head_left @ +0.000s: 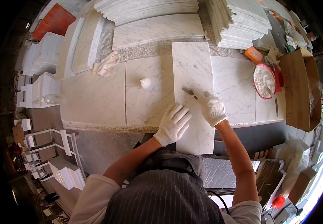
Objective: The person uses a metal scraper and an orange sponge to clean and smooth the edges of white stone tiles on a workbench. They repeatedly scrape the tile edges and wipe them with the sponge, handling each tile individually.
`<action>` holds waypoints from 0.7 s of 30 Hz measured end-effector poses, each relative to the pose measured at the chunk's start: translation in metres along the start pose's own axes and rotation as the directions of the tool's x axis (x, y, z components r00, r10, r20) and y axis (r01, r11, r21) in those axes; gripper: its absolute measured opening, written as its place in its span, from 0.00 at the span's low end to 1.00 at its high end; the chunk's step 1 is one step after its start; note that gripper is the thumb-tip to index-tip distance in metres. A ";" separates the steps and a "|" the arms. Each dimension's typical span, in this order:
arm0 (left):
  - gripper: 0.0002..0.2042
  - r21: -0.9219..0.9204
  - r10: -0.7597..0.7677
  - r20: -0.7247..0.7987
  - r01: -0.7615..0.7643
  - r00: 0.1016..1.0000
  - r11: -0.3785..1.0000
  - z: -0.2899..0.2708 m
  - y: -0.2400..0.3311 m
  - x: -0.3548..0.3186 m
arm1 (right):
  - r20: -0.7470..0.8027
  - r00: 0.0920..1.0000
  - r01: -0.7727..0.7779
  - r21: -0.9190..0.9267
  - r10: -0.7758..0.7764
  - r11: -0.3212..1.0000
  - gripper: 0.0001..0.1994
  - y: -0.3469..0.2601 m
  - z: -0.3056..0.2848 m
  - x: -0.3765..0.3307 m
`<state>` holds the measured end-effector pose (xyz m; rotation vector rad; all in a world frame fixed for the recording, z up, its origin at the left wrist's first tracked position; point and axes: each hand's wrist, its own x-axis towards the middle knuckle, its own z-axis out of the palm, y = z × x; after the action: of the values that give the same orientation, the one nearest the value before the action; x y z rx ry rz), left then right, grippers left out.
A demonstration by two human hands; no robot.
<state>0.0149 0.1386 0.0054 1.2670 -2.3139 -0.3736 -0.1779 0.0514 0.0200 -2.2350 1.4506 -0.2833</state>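
Observation:
A long white marble slab (192,67) with grey veins lies across the worktable, its near end jutting past the front edge. My left hand (173,124), in a white knitted glove, lies with fingers stretched out on the slab's left side. In a matching glove, my right hand (210,108) grips a putty knife (188,91), its dark blade against the slab's face near the middle. The glove hides most of the handle. To the left of the slab, a small rounded white item (145,83) sits on the table; its kind is unclear.
Marble panels (94,100) form the table surface. A spare glove (107,64) lies at the left. A red-rimmed bowl (264,80) of white paste and a cardboard box (299,89) stand at the right. Stacked marble slabs (240,22) line the back.

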 end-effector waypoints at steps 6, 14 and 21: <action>0.19 -0.017 -0.002 -0.006 0.002 1.000 1.000 -0.002 0.001 0.001 | -0.022 1.000 -0.001 0.351 0.009 0.936 0.23 -0.008 -0.036 0.016; 0.19 -0.020 0.017 -0.025 -0.018 1.000 1.000 -0.001 0.001 0.002 | 0.027 0.999 0.017 0.193 -0.023 0.981 0.24 -0.001 -0.027 0.013; 0.18 0.010 0.011 0.001 -0.011 1.000 1.000 -0.002 0.002 0.003 | 0.076 0.997 -0.033 0.135 0.022 0.990 0.20 0.004 -0.018 0.000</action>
<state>0.0132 0.1375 0.0083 1.2588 -2.3251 -0.3594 -0.1887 0.0454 0.0339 -2.0930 1.3797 -0.2783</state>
